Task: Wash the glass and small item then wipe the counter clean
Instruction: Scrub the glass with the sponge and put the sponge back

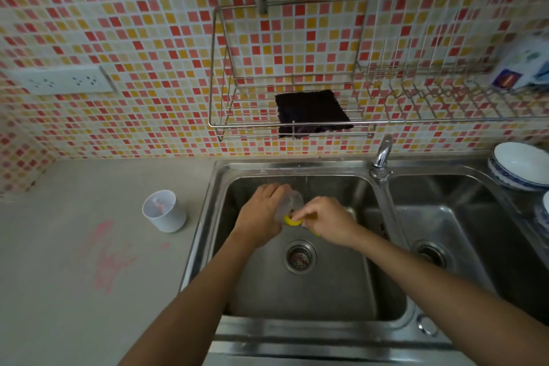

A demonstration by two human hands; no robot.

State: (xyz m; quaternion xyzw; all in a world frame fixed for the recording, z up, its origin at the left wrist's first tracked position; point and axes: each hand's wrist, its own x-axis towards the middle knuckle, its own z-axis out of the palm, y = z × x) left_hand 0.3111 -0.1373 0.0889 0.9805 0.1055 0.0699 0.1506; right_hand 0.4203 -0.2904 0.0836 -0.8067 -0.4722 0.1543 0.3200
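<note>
Over the left sink basin [326,291], my left hand [261,211] grips a clear glass [292,202] that lies tilted on its side. My right hand [323,220] pinches a yellow sponge [292,220] and pushes it against the glass's mouth. Most of the sponge is hidden by my fingers. A small white cup [165,211] stands upright on the grey counter [74,261] left of the sink, with something pink inside. Pink smears [107,258] stain the counter in front of that cup.
A tap [382,157] stands between the two basins. Above the sink a wire rack [225,125] holds a dark cloth [312,113]. White bowls [520,166] sit at the right edge by the right basin [460,232]. A wall socket [59,80] is at the left.
</note>
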